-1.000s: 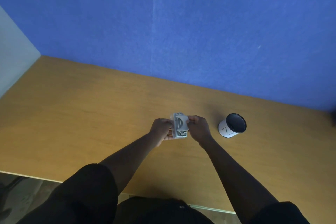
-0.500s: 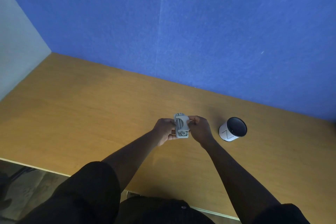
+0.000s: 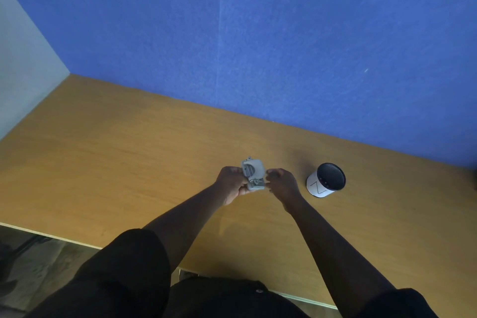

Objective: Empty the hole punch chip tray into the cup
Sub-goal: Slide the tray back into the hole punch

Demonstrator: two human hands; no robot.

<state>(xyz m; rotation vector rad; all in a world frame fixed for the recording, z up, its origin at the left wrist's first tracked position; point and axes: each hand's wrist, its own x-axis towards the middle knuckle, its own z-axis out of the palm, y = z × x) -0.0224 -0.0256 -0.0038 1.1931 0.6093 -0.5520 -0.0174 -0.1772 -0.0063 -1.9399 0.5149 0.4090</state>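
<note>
A small grey hole punch (image 3: 254,174) is held above the wooden table (image 3: 116,162), between both hands. My left hand (image 3: 231,183) wraps its left side and lower end. My right hand (image 3: 281,184) pinches its right edge with the fingertips. A white cup (image 3: 324,183) with a dark inside and a thin line mark on its wall stands upright on the table, a short way to the right of my right hand. I cannot make out the chip tray as a separate part.
A blue wall (image 3: 284,46) runs along the far edge of the table, and a pale wall (image 3: 20,72) closes the left side. The near table edge (image 3: 51,236) drops to a dark floor at lower left.
The camera view has shifted a little. Both hands stay on the hole punch in nearly the same place, and the cup has not moved.
</note>
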